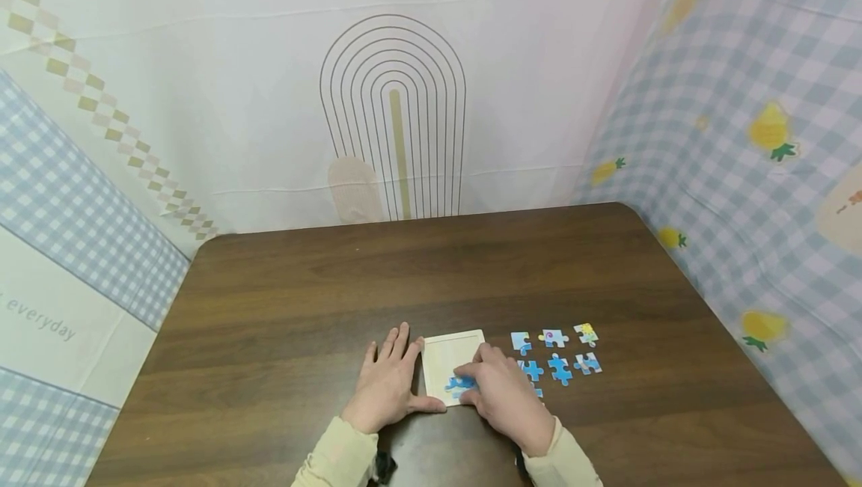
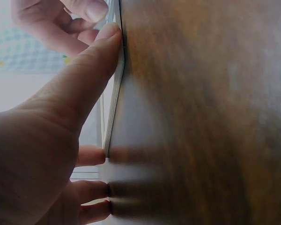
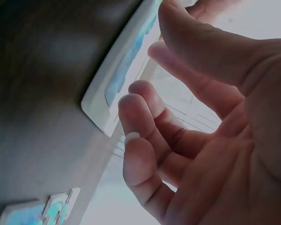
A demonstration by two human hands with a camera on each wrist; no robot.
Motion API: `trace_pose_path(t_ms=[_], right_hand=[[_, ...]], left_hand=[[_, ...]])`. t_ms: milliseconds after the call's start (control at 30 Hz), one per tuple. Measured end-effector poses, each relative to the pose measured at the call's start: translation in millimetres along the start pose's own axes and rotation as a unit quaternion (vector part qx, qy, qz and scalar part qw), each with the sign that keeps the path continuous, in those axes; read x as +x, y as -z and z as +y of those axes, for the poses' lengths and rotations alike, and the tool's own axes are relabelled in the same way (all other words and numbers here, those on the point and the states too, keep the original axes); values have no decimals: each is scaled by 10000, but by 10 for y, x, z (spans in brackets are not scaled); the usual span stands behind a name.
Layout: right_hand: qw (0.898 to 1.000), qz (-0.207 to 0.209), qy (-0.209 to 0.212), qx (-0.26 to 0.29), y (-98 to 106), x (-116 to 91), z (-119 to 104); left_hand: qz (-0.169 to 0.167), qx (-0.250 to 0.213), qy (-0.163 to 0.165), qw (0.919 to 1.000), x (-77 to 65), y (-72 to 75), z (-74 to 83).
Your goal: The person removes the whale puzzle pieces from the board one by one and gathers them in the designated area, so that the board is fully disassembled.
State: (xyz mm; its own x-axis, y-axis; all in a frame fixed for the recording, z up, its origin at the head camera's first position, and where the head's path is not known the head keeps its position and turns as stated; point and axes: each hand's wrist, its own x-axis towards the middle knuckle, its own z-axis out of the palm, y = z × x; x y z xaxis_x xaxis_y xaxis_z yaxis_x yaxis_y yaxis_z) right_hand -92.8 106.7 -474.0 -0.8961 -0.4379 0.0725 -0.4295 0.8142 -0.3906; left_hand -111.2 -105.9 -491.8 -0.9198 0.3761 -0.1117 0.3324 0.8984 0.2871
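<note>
A small pale wooden puzzle tray (image 1: 436, 356) lies on the table. Blue jigsaw pieces (image 1: 453, 385) lie flat in its near right part, partly covered by fingers. My left hand (image 1: 387, 390) rests spread at the tray's left side, its thumb along the near edge and its index finger by the far left corner. Above the blue pieces is my right hand (image 1: 505, 395), thumb and index finger apart and touching or close to them. In the right wrist view, its other fingers bend loosely beside the tray edge (image 3: 97, 105), holding nothing; exact fingertip contact is unclear.
Several loose jigsaw pieces (image 1: 560, 369) lie in rows right of the tray, some partly hidden behind the right hand. The brown wooden table (image 1: 269, 322) extends around them. Printed cloth (image 1: 269, 98) hangs behind the table and along both sides.
</note>
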Motion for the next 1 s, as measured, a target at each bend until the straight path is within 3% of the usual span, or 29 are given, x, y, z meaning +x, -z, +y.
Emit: trace_pose_path(t_ms=[400, 1000], right_hand=[[9982, -104, 10, -598, -45, 78, -71], [9986, -139, 76, -510, -56, 148, -58]], left_hand=[[-21, -49, 27, 10000, 6, 2, 1], [-17, 25, 23, 10000, 5, -12, -8]])
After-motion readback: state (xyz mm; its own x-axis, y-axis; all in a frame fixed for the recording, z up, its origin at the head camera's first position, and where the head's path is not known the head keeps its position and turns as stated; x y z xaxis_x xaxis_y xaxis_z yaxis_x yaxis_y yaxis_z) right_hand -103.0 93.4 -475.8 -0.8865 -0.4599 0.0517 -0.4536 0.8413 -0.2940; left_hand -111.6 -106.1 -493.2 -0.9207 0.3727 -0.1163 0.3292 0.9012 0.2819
